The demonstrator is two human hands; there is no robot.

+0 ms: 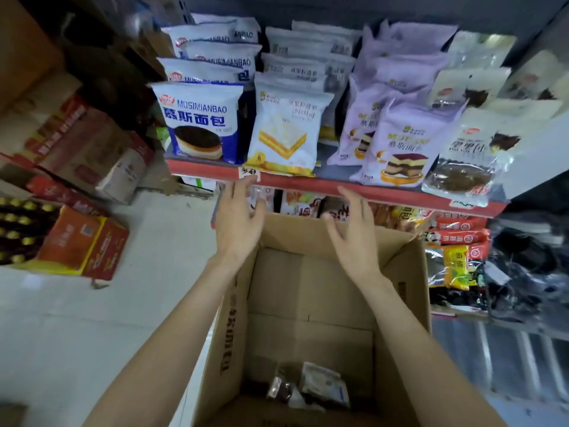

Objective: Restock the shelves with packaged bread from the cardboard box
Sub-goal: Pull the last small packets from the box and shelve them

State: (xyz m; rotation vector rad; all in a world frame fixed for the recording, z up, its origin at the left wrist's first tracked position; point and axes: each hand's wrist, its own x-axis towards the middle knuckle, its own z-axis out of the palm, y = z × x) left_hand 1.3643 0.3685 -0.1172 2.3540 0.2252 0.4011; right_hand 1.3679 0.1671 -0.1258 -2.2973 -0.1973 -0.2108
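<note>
Both the left hand and the right hand are wide and hold nothing, hovering just under the red front edge of the shelf; the remaining packaged bread lies at the near end of the cardboard box; the yellow bread packet overhangs the shelf edge, so a careless lift may knock it down; stacked cartons crowd the floor on the left.

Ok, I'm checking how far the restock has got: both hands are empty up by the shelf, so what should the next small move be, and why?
Probably bring a hand down into the cardboard box for one of the last packets. Left hand and right hand are open, holding nothing, below the red shelf edge, and only a few packets lie at the box's near end.
</note>
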